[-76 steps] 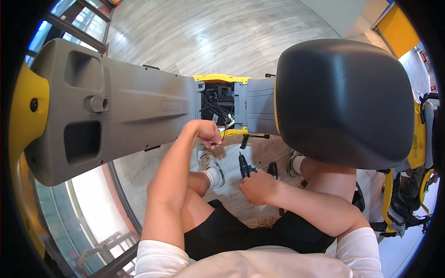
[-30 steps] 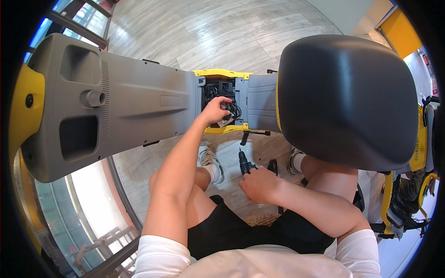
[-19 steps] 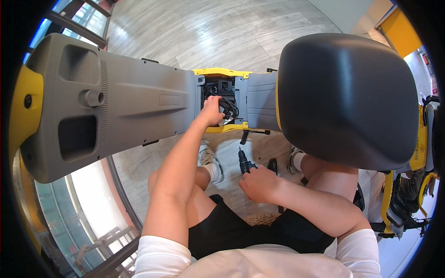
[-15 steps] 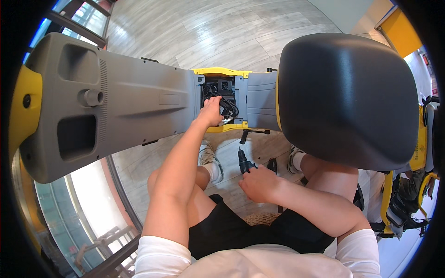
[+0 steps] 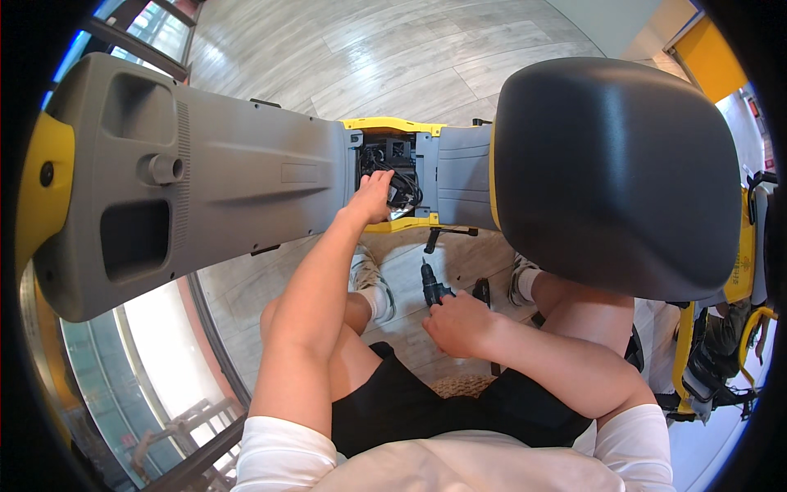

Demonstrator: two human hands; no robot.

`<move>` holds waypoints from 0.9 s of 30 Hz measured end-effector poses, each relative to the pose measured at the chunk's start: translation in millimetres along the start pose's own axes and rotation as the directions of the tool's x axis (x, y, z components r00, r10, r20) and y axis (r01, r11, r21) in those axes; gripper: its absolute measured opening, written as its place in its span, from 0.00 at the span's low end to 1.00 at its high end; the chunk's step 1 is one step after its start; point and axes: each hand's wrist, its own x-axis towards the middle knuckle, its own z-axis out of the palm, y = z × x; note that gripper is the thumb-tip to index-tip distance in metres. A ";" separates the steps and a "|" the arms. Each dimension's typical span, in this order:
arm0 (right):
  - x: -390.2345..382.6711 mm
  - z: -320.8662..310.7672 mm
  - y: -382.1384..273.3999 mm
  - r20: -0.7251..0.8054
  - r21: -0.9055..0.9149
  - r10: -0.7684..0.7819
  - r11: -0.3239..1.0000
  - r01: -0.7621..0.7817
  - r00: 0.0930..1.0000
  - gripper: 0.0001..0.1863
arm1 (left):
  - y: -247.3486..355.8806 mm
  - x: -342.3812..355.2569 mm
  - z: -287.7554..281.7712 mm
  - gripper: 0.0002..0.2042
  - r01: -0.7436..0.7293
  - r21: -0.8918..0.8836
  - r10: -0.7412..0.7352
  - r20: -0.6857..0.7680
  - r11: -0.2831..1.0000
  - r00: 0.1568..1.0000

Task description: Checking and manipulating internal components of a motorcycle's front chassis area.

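two bare hands are at work, and the left hand point(image 5: 373, 197) shows the bigger change. in the earliest view it is outside the near yellow rim point(image 5: 403, 223) with a dark cable end at its fingers; now it reaches across that rim, fingers bent down into the open compartment point(image 5: 392, 124), at the left side of the looped black cables point(image 5: 407, 190). a second ago the fingers are spread higher over the loops; now they are lowered, much as they are half a second back. handling of the cables thus seems to have shifted inside the opening. whether the fingertips pinch a strand or only press on the bundle i cannot tell, since the hand hides them.

the right hand point(image 5: 461, 325) hardly differs: it wraps round a black cordless drill point(image 5: 432, 287), held low, its bit ending near the black peg point(image 5: 433, 240) under the rim. the drill stays apart from the cables, so it appears to play no part just now. a grey panel point(image 5: 270, 164) lies left of the compartment; beyond its right side is a black seat point(image 5: 615, 180).
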 end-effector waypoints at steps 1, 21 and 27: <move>0.3 1.1 0.2 -0.006 0.000 -0.001 1.000 0.001 1.000 0.11 | 0.9 -0.3 -0.9 0.42 0.000 -0.007 0.000 0.012 1.000 1.000; -0.6 -2.1 -0.6 0.015 0.038 0.005 0.999 -0.006 1.000 0.11 | -2.4 -0.8 0.2 0.39 -0.024 -0.072 0.025 0.019 0.997 0.999; 0.0 -5.2 -1.1 0.050 0.026 0.014 1.000 -0.016 0.999 0.14 | -2.9 0.0 0.9 0.39 -0.024 -0.066 0.026 0.025 0.998 0.999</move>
